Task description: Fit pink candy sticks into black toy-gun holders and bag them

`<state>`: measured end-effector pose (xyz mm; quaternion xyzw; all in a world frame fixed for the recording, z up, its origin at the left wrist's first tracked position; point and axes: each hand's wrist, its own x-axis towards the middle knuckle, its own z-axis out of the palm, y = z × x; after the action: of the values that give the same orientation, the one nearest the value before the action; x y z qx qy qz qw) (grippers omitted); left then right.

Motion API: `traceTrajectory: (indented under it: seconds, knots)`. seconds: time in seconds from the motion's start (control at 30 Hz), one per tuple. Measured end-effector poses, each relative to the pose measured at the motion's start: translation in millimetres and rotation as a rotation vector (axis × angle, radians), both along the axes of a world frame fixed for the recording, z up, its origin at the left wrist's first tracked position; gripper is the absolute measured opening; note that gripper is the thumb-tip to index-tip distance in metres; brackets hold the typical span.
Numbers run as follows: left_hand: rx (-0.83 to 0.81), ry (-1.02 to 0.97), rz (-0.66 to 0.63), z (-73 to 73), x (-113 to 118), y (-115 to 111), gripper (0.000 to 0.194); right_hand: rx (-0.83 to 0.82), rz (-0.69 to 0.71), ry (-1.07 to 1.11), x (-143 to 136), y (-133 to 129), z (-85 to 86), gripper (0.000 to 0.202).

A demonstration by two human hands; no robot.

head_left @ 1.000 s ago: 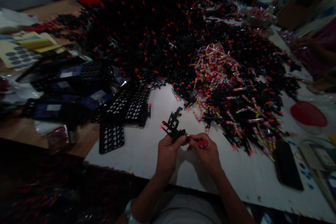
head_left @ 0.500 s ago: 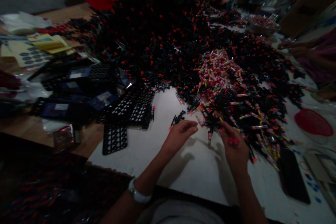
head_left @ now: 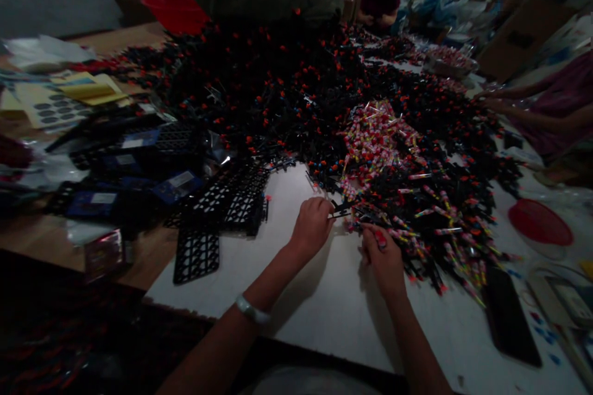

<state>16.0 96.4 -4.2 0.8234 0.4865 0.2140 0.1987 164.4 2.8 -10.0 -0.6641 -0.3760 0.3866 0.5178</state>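
My left hand (head_left: 311, 227) is closed on a small black toy gun (head_left: 343, 211), which points out to the right past the fingertips. Just right of it, my right hand (head_left: 385, 259) has its fingers pinched together, and a small red piece (head_left: 380, 238) shows among them. What its fingertips grip is too dark to make out. Both hands are above the white board (head_left: 319, 315). Beyond them a heap of clear tubes with pink and yellow filling (head_left: 377, 142) lies on a wide pile of black toy guns with orange tips (head_left: 273, 92).
Black lattice trays (head_left: 197, 256) and blue-labelled packs (head_left: 92, 202) are at the left. To the right lie a black phone (head_left: 512, 318) and a red basket (head_left: 540, 222). A red basin (head_left: 176, 13) stands at the back. Other people sit at the far side and the right (head_left: 551, 102).
My left hand has gone forward and closed on a toy gun. My right hand has shifted left, nearer to it. The tube and gun hanging by my right hand no longer show there.
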Motion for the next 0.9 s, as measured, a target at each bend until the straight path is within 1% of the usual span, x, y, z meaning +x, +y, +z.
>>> traceTrajectory:
  seconds: [0.07, 0.1, 0.13, 0.17, 0.2, 0.23, 0.27, 0.3, 0.33, 0.37, 0.4, 0.47, 0.53, 0.63, 0.7, 0.8, 0.9]
  knots:
    - [0.058, -0.046, -0.177, -0.8, -16.4, -14.4, 0.005, 0.002, 0.017, 0.094, 1.7, 6.5, 1.8, 0.049]
    - [0.076, -0.086, -0.24, -1.8, -23.8, -21.7, 0.003, -0.001, 0.03, 0.135, 0.5, 8.6, 2.4, 0.049]
    - [0.08, -0.143, -0.252, -2.8, -30.3, -29.1, 0.005, -0.006, 0.041, 0.168, -2.2, 9.5, 2.8, 0.046]
    - [0.067, -0.218, -0.19, -3.7, -35.7, -36.8, 0.007, -0.014, 0.045, 0.196, -6.5, 9.0, 3.1, 0.044]
    - [0.035, -0.315, -0.062, -4.2, -39.6, -45.1, 0.012, -0.022, 0.044, 0.227, -12.3, 7.1, 3.3, 0.042]
    - [-0.02, -0.432, 0.122, -4.4, -42.0, -53.7, 0.021, -0.027, 0.032, 0.266, -19.3, 3.9, 3.2, 0.041]
    - [-0.106, -0.559, 0.332, -4.3, -42.5, -62.7, 0.033, -0.036, 0.015, 0.31, -27.1, -0.3, 2.7, 0.041]
    - [-0.251, -0.704, 0.454, -4.4, -41.1, -71.7, 0.041, -0.054, 0.01, 0.352, -35.1, -5.1, 1.5, 0.041]
    - [-0.443, -0.857, 0.463, -4.9, -38.1, -80.1, 0.043, -0.078, 0.013, 0.385, -42.6, -10.0, -0.5, 0.041]
    - [-0.618, -0.976, 0.433, -6.1, -33.8, -87.5, 0.041, -0.116, 0.037, 0.387, -49.2, -14.5, -3.3, 0.042]
    - [-0.731, -1.054, 0.388, -8.0, -29.1, -93.3, 0.04, -0.154, 0.096, 0.38, -54.1, -18.3, -6.8, 0.042]
    - [-0.803, -1.147, 0.444, -12.7, -21.0, -99.5, 0.039, -0.214, 0.213, 0.318, -57.7, -22.2, -14.9, 0.043]
    - [-0.779, -1.199, 0.515, -15.5, -18.6, -99.8, 0.04, -0.204, 0.27, 0.207, -53.0, -21.8, -22.4, 0.043]
    - [-0.713, -1.178, 0.578, -10.1, -24.4, -96.4, 0.039, -0.132, 0.232, 0.023, -38.3, -20.2, -26.4, 0.045]
    - [-0.714, -1.161, 0.563, -1.2, -29.1, -95.0, 0.037, -0.088, 0.25, -0.047, -31.1, -23.4, -21.7, 0.044]
    - [-0.774, -1.152, 0.49, 12.2, -30.7, -94.5, 0.033, -0.034, 0.321, -0.098, -30.0, -31.8, -6.4, 0.037]
    - [-0.823, -1.132, 0.484, 17.3, -28.6, -93.9, 0.032, -0.018, 0.368, -0.114, -34.1, -35.2, 5.1, 0.031]
